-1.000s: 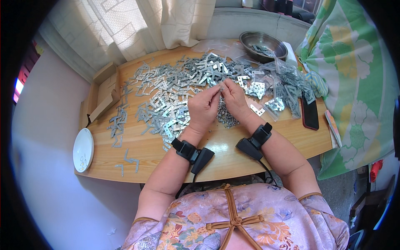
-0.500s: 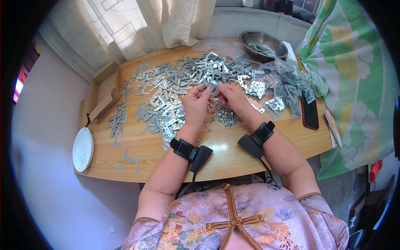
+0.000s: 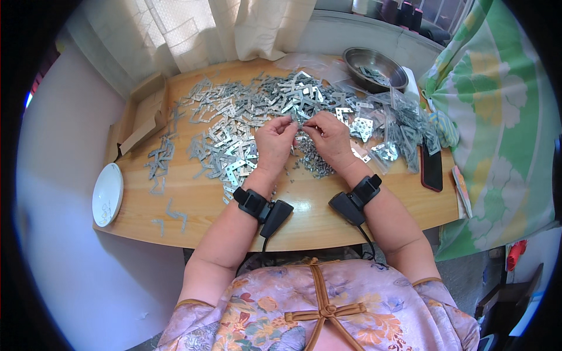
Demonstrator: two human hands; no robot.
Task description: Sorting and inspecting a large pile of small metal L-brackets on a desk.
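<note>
Over the middle of the wooden table, my left hand [image 3: 274, 142] pinches a small grey metal bracket [image 3: 296, 119] between thumb and fingers. My right hand [image 3: 330, 139] meets it there, its thumb and fingertips closed together at the bracket's side; whatever tiny piece they grip is too small to make out. Below and between my hands lies a heap of small nuts and screws [image 3: 318, 162]. A broad pile of L-shaped metal brackets [image 3: 225, 126] spreads to the left and beyond my hands.
A steel bowl [image 3: 380, 82] holding metal pieces stands at the back right, near filled plastic bags [image 3: 404, 128] and a dark phone [image 3: 431, 169]. Leftward are an open cardboard box [image 3: 137, 128] and a white plate [image 3: 108, 196]. Green curtain [image 3: 497, 117] hangs at the right.
My right hand has turned slightly, its fingers now more bent over the bracket. My left hand keeps its pinch. The whole view has shifted a little.
</note>
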